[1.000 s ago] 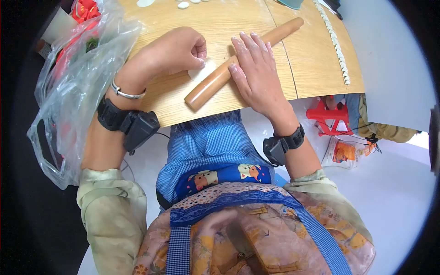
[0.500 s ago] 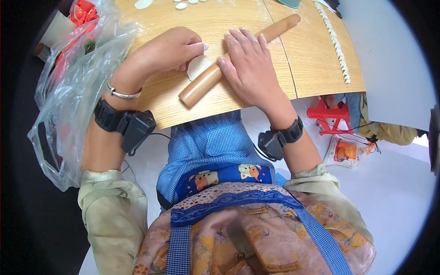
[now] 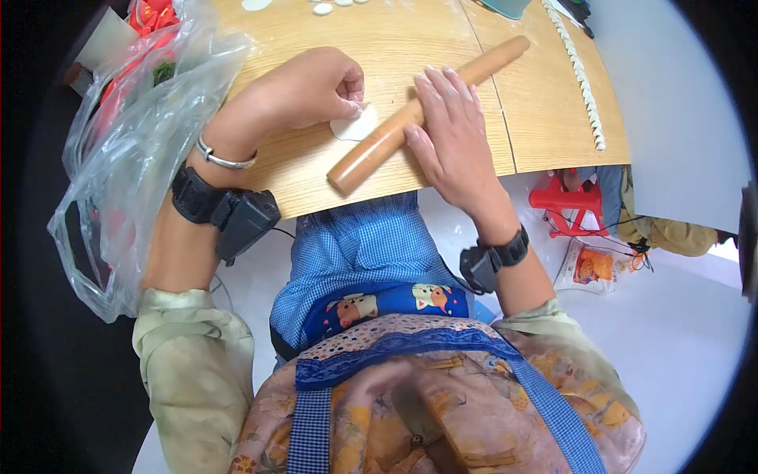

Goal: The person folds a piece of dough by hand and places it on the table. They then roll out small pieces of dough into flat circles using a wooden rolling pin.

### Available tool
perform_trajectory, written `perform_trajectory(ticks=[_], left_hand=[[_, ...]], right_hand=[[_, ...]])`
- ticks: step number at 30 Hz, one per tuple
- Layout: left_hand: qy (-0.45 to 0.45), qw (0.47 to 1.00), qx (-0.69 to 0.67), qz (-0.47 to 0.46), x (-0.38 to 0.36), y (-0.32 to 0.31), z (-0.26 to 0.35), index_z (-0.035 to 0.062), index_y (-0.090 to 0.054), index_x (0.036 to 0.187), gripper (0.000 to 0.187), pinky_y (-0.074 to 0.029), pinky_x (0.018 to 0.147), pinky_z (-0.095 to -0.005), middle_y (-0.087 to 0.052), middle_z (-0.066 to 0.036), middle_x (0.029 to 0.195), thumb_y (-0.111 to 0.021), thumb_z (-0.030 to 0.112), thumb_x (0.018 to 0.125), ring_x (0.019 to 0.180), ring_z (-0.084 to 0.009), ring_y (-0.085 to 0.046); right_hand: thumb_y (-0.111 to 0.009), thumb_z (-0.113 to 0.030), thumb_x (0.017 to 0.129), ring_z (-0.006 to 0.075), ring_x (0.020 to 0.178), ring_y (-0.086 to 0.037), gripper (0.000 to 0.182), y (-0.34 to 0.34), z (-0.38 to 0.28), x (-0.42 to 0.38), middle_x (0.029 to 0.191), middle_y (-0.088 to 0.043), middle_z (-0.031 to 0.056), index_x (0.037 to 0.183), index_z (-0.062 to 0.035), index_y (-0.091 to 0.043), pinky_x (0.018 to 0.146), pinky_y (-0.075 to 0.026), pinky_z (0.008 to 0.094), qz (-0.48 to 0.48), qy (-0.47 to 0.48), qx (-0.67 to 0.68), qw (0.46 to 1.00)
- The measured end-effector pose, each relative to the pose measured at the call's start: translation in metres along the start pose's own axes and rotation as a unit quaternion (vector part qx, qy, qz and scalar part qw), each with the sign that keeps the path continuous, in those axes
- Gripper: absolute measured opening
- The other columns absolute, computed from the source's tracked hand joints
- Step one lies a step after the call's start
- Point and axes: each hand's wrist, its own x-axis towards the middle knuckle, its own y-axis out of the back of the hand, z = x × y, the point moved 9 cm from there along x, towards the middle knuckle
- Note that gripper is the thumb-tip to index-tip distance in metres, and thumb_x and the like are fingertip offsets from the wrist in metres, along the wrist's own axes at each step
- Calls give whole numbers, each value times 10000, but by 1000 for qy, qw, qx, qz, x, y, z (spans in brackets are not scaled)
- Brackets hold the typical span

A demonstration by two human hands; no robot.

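My left hand (image 3: 328, 87) is closed in a pinch on the upper edge of a round, flat dough wrapper (image 3: 355, 128); the fingers hide part of it. The wrapper lies on the wooden table beside a wooden rolling pin (image 3: 375, 150), which slants from lower left to upper right. My right hand (image 3: 452, 134) lies palm down across the middle of the pin. Its fingers are stretched out, and the thumb touches the pin's near side. Light flour shows on the fingers.
Several small dough discs (image 3: 323, 9) and a flat wrapper (image 3: 257, 4) lie at the table's far side. A long row of dough pieces (image 3: 583, 83) runs along the right. A clear plastic bag (image 3: 134, 174) hangs at the left edge. A red stool (image 3: 570, 207) stands below right.
The rolling pin and my right hand have shifted right, away from the wrapper. My left hand has turned and now pinches the wrapper's upper edge. The whole view has shifted slightly.
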Motion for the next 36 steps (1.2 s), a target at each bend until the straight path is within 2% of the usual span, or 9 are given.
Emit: perform_trajectory(ticks=[7, 13, 18, 24, 28, 30, 31, 33, 36], left_hand=[[-26, 999, -16, -20, -5, -3, 19, -20, -631, 863, 115, -476, 645, -279, -624, -44, 714, -683, 74, 823, 694, -99, -572], [3, 980, -195, -45, -1, -8, -1, 10, -616, 935, 109, -477, 655, -242, -597, 20, 793, -673, 60, 857, 745, -73, -574], [96, 984, -150, -23, -4, -4, -14, -3, -661, 1013, 236, -515, 625, -240, -624, 10, 815, -663, 223, 947, 741, -90, -600], [127, 978, -167, 1, -2, -2, -21, -18, -700, 1007, 442, -526, 580, -244, -614, -3, 771, -588, 409, 1024, 666, -94, -598], [139, 977, -162, 4, -5, 2, -18, -20, -701, 1001, 488, -525, 563, -248, -592, -3, 747, -539, 439, 1044, 626, -96, -585], [125, 977, -172, 26, -6, 5, -17, -19, -686, 967, 535, -521, 544, -254, -568, -1, 714, -490, 470, 1059, 604, -98, -577], [125, 977, -171, 25, -5, 6, -18, -19, -686, 967, 535, -521, 544, -254, -568, -1, 714, -490, 470, 1059, 604, -98, -577], [109, 986, -129, 8, -2, 6, -17, -24, -660, 924, 535, -520, 541, -258, -561, -16, 695, -468, 454, 1068, 594, -110, -582], [112, 990, -81, 29, -1, 10, -18, -25, -640, 907, 530, -521, 541, -264, -561, -32, 685, -441, 436, 1077, 571, -123, -582]], right_hand=[[-534, -402, 999, 397, 1490, -297, 647, 5, 4, -20, 1544, -406, 208, 1506, -19, -413, 1232, -177, 554, 4, -18, -7, 1000], [-524, -421, 996, 381, 1497, -293, 656, 3, 5, -21, 1554, -398, 196, 1507, -25, -413, 1237, -173, 557, 4, -17, -14, 1000], [-508, -437, 1002, 379, 1486, -314, 647, 3, 4, -19, 1539, -418, 199, 1484, -11, -439, 1228, -178, 576, 3, -17, -23, 1000], [-486, -426, 1017, 401, 1436, -393, 577, -1, -6, 16, 1446, -532, 220, 1359, 32, -560, 1208, -207, 585, 23, 39, -30, 999], [-491, -398, 1016, 410, 1400, -441, 550, -14, -12, 50, 1416, -553, 254, 1345, 35, -571, 1197, -242, 579, 27, 46, -43, 998], [-509, -354, 997, 405, 1260, -550, 474, -12, -19, 65, 1278, -619, 261, 1253, 31, -613, 1121, -357, 546, 75, 64, -64, 993], [-509, -354, 997, 405, 1260, -550, 474, -13, -19, 72, 1278, -619, 261, 1253, 31, -613, 1121, -357, 546, 76, 64, -63, 993], [-523, -302, 973, 384, 1088, -607, 373, -19, -16, 84, 1112, -648, 226, 1131, 15, -639, 1010, -437, 508, 32, 55, -3, 998], [-542, -281, 949, 363, 1011, -599, 314, -17, -18, 89, 1022, -632, 189, 1045, 1, -639, 937, -456, 488, 63, 63, -6, 996]])
